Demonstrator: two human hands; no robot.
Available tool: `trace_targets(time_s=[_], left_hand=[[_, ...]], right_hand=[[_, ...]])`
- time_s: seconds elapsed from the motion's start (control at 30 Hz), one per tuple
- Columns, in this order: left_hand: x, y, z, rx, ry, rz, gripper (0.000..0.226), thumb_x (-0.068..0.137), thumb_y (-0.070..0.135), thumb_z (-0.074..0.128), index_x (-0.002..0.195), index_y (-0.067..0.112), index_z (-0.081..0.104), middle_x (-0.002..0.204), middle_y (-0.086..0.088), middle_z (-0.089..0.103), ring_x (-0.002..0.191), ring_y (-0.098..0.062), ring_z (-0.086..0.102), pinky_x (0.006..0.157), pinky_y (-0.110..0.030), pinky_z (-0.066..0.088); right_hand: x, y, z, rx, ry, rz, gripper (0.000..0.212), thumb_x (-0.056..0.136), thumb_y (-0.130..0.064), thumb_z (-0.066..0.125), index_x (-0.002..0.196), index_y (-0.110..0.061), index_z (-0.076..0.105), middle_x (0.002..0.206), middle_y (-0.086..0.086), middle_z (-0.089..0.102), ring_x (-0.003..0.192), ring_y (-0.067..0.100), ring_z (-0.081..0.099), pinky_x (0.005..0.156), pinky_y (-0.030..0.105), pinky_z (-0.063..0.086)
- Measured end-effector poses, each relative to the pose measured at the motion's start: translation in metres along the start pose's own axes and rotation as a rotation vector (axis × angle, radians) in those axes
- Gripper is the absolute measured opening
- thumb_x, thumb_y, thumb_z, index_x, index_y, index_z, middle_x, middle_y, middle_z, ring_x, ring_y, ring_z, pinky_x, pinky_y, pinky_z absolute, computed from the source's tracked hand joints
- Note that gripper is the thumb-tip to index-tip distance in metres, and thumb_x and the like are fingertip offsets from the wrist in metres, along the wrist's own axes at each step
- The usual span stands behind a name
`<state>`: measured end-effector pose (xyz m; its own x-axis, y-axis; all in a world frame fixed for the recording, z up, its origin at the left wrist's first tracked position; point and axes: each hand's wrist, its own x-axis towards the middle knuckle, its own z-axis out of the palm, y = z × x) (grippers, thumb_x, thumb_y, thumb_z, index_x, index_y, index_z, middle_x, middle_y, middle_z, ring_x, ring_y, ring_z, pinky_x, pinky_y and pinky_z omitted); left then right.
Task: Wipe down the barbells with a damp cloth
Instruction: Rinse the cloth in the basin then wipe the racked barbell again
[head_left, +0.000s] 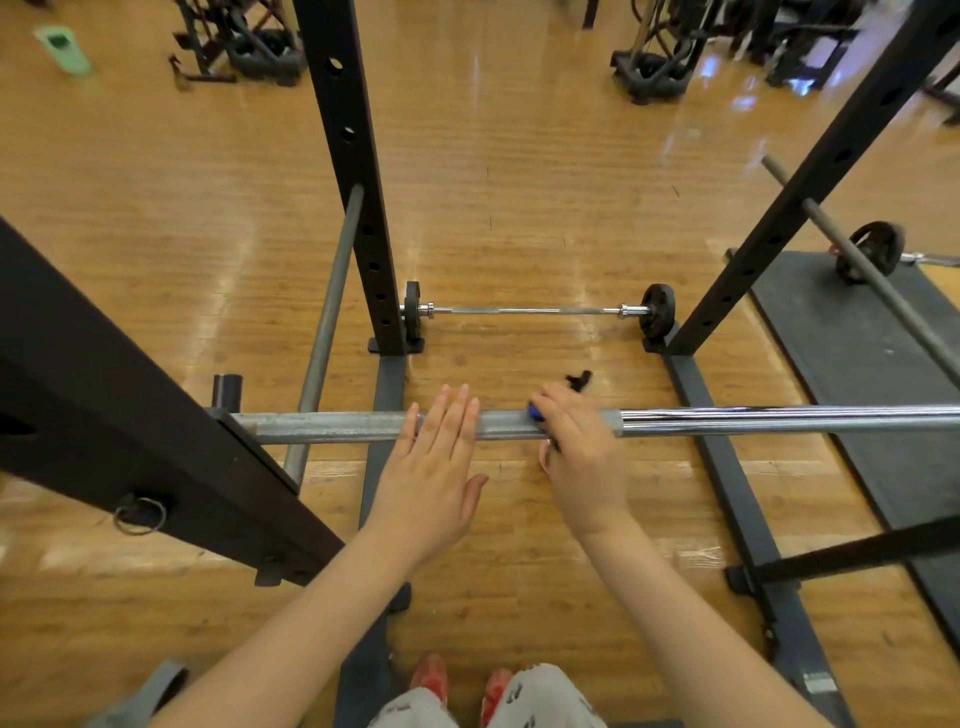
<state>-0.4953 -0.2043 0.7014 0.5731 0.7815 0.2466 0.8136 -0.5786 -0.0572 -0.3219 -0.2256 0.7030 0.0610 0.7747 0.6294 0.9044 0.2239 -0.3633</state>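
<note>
Head view, looking down at a bar racked across a squat stand. The right hand (576, 441) is curling over the bar (332, 427) and gripping a blue cloth (536, 410) against the metal, only a small corner of the cloth showing past the knuckles; this wrap-around hold is probably letting the cloth reach the whole girth of the bar in one pass. The left hand (436, 457) is lying open just beside it, fingers straight and together, resting across the top of the bar, most likely steadying it so that it is not rolling under the rubbing. Both hands are working on the dull, rough gripping section; the bright polished part (779, 420) is running off to the right, well apart from the cloth. The bar's left end is sitting on the black rack arm (130, 405). Beyond the hands a small dark scrap (579, 380) is lying on the wood floor (519, 182), and farther off a short barbell (535, 310) with small plates is resting between the black uprights (358, 171). Another loaded bar (872, 249) is lying on the dark mat (852, 338) to the right, presumably awaiting its own wipe
</note>
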Motion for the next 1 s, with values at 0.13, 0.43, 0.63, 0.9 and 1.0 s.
trace_targets(time_s=[0.13, 0.43, 0.63, 0.9, 1.0], left_hand=[[-0.023, -0.01, 0.002, -0.01, -0.006, -0.17, 0.074, 0.088, 0.042, 0.034, 0.145, -0.004, 0.023, 0.152, -0.022, 0.028, 0.141, -0.035, 0.022, 0.114, -0.047, 0.015], [-0.032, -0.015, 0.005, -0.038, -0.02, -0.236, 0.073, 0.089, 0.042, 0.033, 0.146, -0.001, 0.019, 0.152, -0.023, 0.028, 0.141, -0.036, 0.021, 0.115, -0.047, 0.014], [-0.027, -0.011, -0.001, -0.064, 0.002, -0.238, 0.071, 0.089, 0.041, 0.033, 0.141, -0.008, 0.034, 0.147, -0.026, 0.035, 0.138, -0.038, 0.03, 0.113, -0.045, 0.019], [-0.013, -0.008, 0.002, -0.063, 0.008, -0.169, 0.069, 0.091, 0.045, 0.032, 0.143, -0.001, 0.026, 0.149, -0.025, 0.033, 0.141, -0.036, 0.02, 0.113, -0.047, 0.017], [-0.014, -0.01, 0.001, -0.066, 0.018, -0.16, 0.068, 0.091, 0.043, 0.033, 0.142, -0.002, 0.027, 0.148, -0.025, 0.034, 0.14, -0.036, 0.021, 0.112, -0.047, 0.019]], right_hand=[[-0.007, -0.001, 0.001, -0.002, -0.086, -0.09, 0.027, 0.083, 0.003, 0.056, 0.107, 0.002, 0.068, 0.114, 0.017, 0.066, 0.108, 0.03, 0.062, 0.096, 0.044, 0.047], [0.002, -0.037, 0.024, 0.02, -0.058, -0.097, 0.03, 0.084, -0.002, 0.047, 0.104, 0.004, 0.069, 0.108, 0.018, 0.068, 0.106, 0.029, 0.061, 0.101, 0.037, 0.043], [-0.011, 0.016, -0.01, -0.018, -0.015, 0.001, 0.041, 0.068, 0.024, 0.067, 0.105, 0.007, 0.067, 0.111, 0.021, 0.066, 0.111, 0.025, 0.053, 0.096, 0.046, 0.043], [-0.005, -0.013, 0.01, 0.008, -0.102, -0.066, 0.031, 0.078, 0.01, 0.054, 0.106, 0.005, 0.068, 0.112, 0.019, 0.066, 0.111, 0.027, 0.056, 0.102, 0.042, 0.041], [-0.015, 0.025, -0.018, -0.008, -0.059, 0.051, 0.036, 0.074, 0.018, 0.063, 0.108, 0.006, 0.067, 0.114, 0.02, 0.065, 0.112, 0.03, 0.057, 0.098, 0.051, 0.045]])
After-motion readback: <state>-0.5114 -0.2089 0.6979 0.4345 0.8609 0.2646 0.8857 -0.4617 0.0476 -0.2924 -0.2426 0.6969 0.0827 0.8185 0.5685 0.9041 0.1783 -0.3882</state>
